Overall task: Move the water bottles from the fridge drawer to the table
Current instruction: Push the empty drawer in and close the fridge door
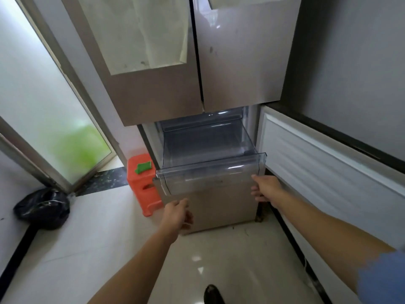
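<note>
Pale floor (92, 249) beneath jutting drawer (210, 174)

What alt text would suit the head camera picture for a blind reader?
A clear fridge drawer stands pulled out and looks empty. The right hand is at its front right corner; the left hand hovers below it, holding nothing.

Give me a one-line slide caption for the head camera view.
Clear fridge drawer pulled out and looking empty; right hand at its front corner, left hand hovering below.
</note>
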A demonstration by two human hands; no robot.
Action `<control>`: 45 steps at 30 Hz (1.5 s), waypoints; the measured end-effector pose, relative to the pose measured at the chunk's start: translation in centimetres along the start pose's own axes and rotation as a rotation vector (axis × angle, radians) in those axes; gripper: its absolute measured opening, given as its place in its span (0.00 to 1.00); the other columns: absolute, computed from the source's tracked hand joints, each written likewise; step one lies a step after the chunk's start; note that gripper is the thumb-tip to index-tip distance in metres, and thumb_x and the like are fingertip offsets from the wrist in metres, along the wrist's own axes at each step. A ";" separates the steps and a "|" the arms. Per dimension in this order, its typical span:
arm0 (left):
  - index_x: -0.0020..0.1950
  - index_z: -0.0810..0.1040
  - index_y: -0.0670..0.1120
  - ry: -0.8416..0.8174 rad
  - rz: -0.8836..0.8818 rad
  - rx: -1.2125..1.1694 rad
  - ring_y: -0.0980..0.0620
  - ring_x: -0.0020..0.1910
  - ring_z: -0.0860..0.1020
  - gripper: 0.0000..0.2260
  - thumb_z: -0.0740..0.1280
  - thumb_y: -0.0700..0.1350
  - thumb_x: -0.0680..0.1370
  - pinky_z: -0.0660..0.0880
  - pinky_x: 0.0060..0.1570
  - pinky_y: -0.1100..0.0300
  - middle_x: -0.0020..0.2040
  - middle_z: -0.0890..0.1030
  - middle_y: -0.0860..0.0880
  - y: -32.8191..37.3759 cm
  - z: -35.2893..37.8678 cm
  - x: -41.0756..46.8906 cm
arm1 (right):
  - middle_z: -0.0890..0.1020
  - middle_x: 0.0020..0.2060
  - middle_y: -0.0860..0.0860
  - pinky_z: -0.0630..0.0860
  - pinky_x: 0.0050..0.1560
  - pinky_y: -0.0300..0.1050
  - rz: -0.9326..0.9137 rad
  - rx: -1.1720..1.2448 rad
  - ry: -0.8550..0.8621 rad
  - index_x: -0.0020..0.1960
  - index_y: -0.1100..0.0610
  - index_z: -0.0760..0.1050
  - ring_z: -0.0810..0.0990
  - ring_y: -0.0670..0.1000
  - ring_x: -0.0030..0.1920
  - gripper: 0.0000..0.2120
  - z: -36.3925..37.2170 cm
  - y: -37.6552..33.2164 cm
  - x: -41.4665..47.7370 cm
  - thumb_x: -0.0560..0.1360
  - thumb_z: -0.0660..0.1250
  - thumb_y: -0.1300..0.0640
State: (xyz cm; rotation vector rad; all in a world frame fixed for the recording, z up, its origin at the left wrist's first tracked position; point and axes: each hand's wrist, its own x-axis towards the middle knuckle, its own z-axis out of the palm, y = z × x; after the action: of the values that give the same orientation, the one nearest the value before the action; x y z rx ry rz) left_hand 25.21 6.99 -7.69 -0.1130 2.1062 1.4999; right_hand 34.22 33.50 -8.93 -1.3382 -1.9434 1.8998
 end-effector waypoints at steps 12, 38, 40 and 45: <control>0.76 0.52 0.37 0.010 -0.358 -0.932 0.35 0.68 0.69 0.27 0.43 0.54 0.84 0.68 0.66 0.43 0.70 0.68 0.34 6.2 2.7 17.7 | 0.80 0.48 0.64 0.80 0.50 0.57 0.350 0.941 0.089 0.67 0.58 0.66 0.82 0.60 0.50 0.25 5.7 -4.3 14.8 0.82 0.48 0.41; 0.46 0.78 0.49 -0.108 -0.209 -0.772 0.46 0.46 0.73 0.23 0.49 0.60 0.82 0.74 0.44 0.53 0.47 0.74 0.45 13.7 3.2 37.7 | 0.67 0.72 0.61 0.55 0.74 0.56 0.319 0.904 -0.238 0.57 0.53 0.75 0.65 0.61 0.73 0.22 9.3 -14.6 31.8 0.80 0.52 0.38; 0.60 0.74 0.50 -0.098 -0.235 -0.765 0.42 0.64 0.71 0.16 0.51 0.55 0.83 0.69 0.65 0.49 0.61 0.73 0.42 14.2 3.3 38.3 | 0.78 0.56 0.58 0.64 0.68 0.56 0.320 0.840 -0.248 0.54 0.51 0.74 0.77 0.58 0.56 0.17 9.6 -14.9 33.0 0.81 0.54 0.40; 0.77 0.57 0.51 -0.066 -0.249 -0.810 0.39 0.75 0.61 0.21 0.52 0.52 0.84 0.59 0.73 0.44 0.75 0.63 0.40 15.2 3.6 38.6 | 0.79 0.56 0.56 0.70 0.62 0.55 0.319 0.808 -0.284 0.57 0.52 0.74 0.78 0.55 0.56 0.16 9.5 -15.3 33.6 0.79 0.58 0.42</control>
State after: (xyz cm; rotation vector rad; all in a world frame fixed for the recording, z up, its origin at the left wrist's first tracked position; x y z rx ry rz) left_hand -11.76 25.12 -13.93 -0.5834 1.2593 2.0558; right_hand 0.42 50.33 -14.06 -1.1866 -0.8292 2.7016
